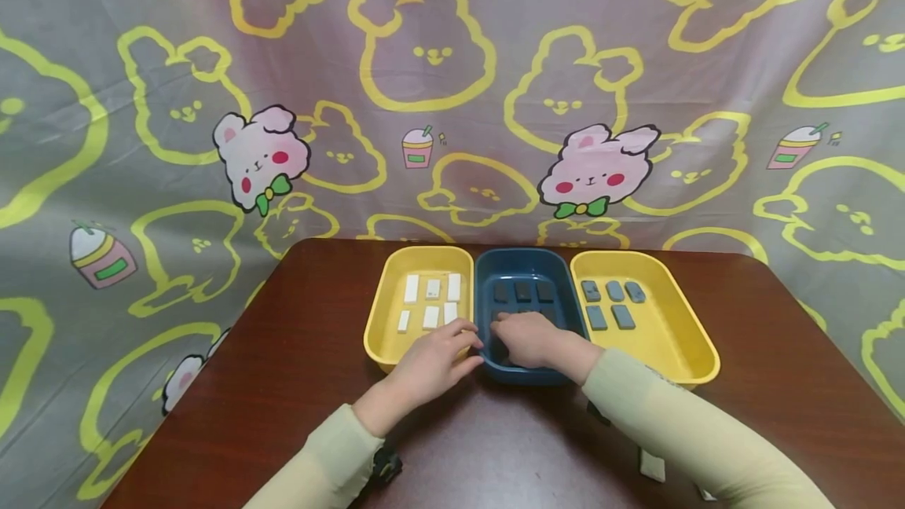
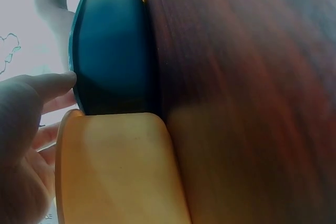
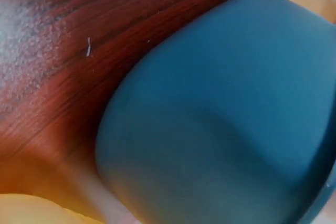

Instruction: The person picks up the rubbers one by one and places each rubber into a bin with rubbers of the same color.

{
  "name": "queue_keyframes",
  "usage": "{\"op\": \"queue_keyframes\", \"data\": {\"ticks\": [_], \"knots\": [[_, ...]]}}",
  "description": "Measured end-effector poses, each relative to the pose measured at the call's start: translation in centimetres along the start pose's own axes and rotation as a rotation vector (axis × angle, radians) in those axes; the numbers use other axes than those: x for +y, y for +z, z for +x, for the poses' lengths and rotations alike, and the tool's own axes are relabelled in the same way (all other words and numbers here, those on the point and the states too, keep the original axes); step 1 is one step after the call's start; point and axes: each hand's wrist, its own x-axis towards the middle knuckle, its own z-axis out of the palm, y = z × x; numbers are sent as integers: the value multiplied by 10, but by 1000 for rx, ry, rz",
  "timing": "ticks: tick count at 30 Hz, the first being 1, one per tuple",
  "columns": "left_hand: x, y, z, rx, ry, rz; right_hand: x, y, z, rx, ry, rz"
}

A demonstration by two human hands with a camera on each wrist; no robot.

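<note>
My right hand [image 1: 530, 338] reaches down into the dark blue tray [image 1: 519, 374], its fingers by the near row of small black blocks [image 1: 523, 291]. Its fingertips are partly hidden, so whether they pinch a block cannot be told. My left hand [image 1: 433, 364] is at the front where the blue tray meets the left yellow tray [image 1: 372, 336]. In the left wrist view, the thumb [image 2: 65, 80] of that hand touches the blue tray's rim, and its fingers extend loosely. White blocks [image 1: 433, 289] stand in two rows inside the left yellow tray.
The right yellow tray [image 1: 672, 352] contains several grey-blue blocks [image 1: 622, 316]. All three trays stand side by side on a dark red-brown table [image 1: 283, 360]. A pale grey block [image 1: 651, 464] lies near the right forearm. Behind the table hangs a patterned cloth [image 1: 452, 100].
</note>
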Motion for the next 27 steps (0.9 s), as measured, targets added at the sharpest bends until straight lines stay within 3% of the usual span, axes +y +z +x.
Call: {"op": "queue_keyframes", "data": {"ticks": [7,12,16,21,27], "knots": [[1,1,0,-33,-33,5,14,-22,-21,101,32,3],[0,0,-1,-2,-21,-2,35,-52,-56,245,70,116],[0,0,-1,17,-3,0,56,-64,-91,328,116,146],[1,0,-1,20,4,-6,79,-67,-137,371,249,111],[1,-2,0,16,9,-13,106,-53,-186,359,397,69]]}}
